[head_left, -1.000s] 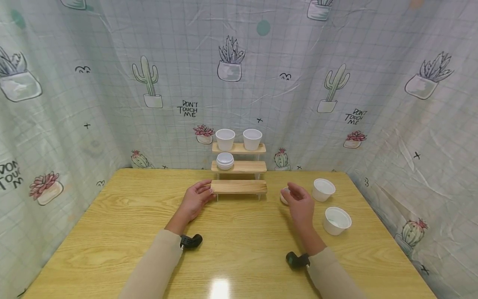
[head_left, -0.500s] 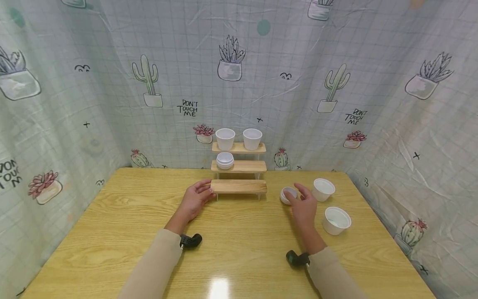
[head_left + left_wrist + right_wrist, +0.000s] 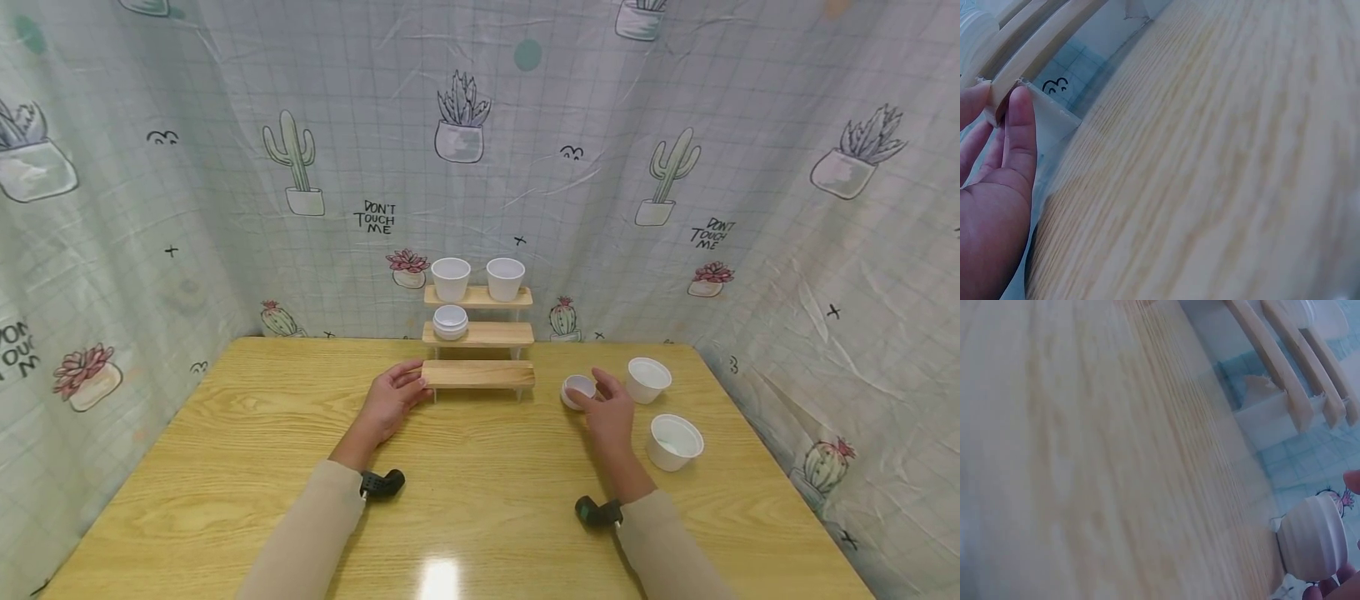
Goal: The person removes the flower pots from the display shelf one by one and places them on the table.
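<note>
My left hand (image 3: 388, 406) pinches the left end of the lowest tier (image 3: 477, 375) of a three-tier wooden shelf, thumb on its upper side and fingers below in the left wrist view. A small white ribbed bowl (image 3: 1314, 539) stands upright on the table, right of the shelf. Around this bowl (image 3: 572, 392) is my right hand (image 3: 611, 415). In the head view its thumb overlaps the near rim and its index finger reaches past the right side; the right wrist view shows a small gap between thumb and rim.
Two white cups, a left one (image 3: 451, 280) and a right one (image 3: 506, 280), stand on the top tier. Another small bowl (image 3: 450, 322) sits at the left of the middle tier. Two white tubs, the back one (image 3: 648, 380) and the front one (image 3: 674, 442), flank my right hand.
My right hand has shifted right and lowered around the small bowl, uncovering more of it; it hardly moves in the last half second. My left hand stays on the shelf end.
</note>
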The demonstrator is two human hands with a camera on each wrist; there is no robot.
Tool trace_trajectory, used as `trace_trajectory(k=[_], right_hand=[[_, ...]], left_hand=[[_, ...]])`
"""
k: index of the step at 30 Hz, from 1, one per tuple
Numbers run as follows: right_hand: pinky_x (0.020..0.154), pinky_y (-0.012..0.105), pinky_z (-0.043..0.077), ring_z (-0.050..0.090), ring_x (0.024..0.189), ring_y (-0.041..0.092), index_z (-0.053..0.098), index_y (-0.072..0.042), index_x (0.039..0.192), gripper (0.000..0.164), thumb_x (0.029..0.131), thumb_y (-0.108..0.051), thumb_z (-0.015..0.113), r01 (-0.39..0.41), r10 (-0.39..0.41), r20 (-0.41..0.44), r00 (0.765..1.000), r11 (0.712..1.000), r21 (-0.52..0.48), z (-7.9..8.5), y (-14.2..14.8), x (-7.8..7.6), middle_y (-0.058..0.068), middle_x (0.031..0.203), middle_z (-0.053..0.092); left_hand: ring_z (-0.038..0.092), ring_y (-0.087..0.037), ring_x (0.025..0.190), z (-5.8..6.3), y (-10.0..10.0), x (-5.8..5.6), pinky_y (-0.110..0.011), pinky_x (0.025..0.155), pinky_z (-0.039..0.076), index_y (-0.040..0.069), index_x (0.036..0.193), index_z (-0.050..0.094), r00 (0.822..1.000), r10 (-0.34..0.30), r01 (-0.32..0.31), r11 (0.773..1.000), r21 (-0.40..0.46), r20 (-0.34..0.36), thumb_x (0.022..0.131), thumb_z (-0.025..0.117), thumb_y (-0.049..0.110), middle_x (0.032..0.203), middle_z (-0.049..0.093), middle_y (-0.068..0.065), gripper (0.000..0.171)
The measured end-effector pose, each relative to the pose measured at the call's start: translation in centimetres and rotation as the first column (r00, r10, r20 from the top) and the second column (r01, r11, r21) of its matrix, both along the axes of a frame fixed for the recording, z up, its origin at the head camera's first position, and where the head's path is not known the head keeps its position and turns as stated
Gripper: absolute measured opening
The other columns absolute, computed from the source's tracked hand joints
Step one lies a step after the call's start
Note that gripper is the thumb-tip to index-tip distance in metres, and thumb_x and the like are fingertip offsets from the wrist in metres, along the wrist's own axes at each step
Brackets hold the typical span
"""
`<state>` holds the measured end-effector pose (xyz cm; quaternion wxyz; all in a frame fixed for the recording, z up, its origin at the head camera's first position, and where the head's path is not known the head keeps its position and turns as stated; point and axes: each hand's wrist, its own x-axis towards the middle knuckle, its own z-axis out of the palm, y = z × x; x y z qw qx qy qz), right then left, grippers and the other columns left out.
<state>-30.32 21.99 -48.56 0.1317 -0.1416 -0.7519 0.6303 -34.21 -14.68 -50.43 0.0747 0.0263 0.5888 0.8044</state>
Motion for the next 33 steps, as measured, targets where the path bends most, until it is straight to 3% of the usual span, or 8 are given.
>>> trace_trajectory(k=[17, 33], right_hand=[[0.121, 0.045, 0.040, 0.048, 0.139, 0.035, 0.047, 0.003, 0.149, 0.075, 0.084, -0.007, 0.084, -0.068, 0.067, 0.025, 0.997, 0.997, 0.043, -0.75, 0.32, -0.94, 0.023, 0.152, 0.049], [0.123, 0.051, 0.038, 0.049, 0.138, 0.038, 0.047, 0.003, 0.149, 0.077, 0.085, -0.014, 0.085, -0.095, 0.081, 0.121, 0.989, 0.989, 0.112, -0.63, 0.66, -0.94, 0.027, 0.148, 0.051]], left_hand=[[0.066, -0.009, 0.091, -0.01, -0.06, 0.00, -0.024, 0.090, 0.062, -0.003, 0.152, 0.042, 1.000, -0.004, 0.004, 1.000, -0.018, -0.001, 0.102, 0.058, -0.002, 0.107, 0.060, -0.001, 0.052], [0.067, -0.009, 0.090, 0.02, -0.01, -0.02, -0.024, 0.089, 0.063, -0.003, 0.152, 0.042, 1.000, 0.002, -0.002, 1.000, 0.000, 0.003, 0.102, 0.058, -0.002, 0.107, 0.061, 0.000, 0.052]])
